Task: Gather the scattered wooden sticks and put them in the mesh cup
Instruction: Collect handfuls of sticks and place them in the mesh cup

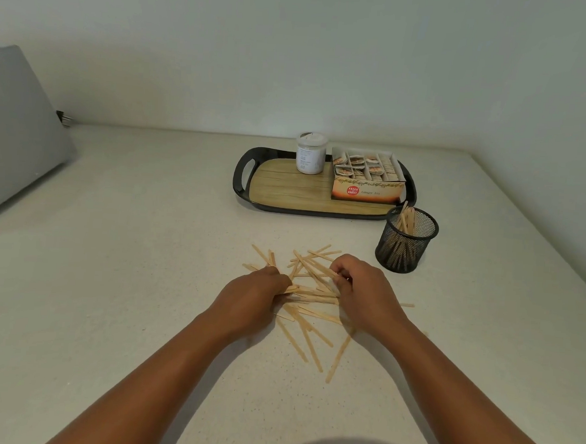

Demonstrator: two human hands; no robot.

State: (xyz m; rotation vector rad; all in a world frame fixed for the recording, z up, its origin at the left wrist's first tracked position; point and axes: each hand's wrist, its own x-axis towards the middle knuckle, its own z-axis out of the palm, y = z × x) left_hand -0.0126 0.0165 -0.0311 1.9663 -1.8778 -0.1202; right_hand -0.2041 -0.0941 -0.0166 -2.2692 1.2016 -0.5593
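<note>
We are curling both hands, left hand [263,297] and right hand [359,287], onto the wooden sticks [309,301] mid-bench, bunching them for the mesh cup [406,240] toward the right edge.

the wooden sticks [309,293] were thin, flat and pale, and they lay in a loose pile on the light counter, crossing each other in many directions. a few of them lay apart at the near side of the pile, pointing toward the person. some of the sticks were partly hidden under the hands. the mesh cup [406,239] was black, round and upright, and it stood on the counter beyond the pile, to the right. some sticks already stood inside it, leaning, with their tips above the rim.
</note>
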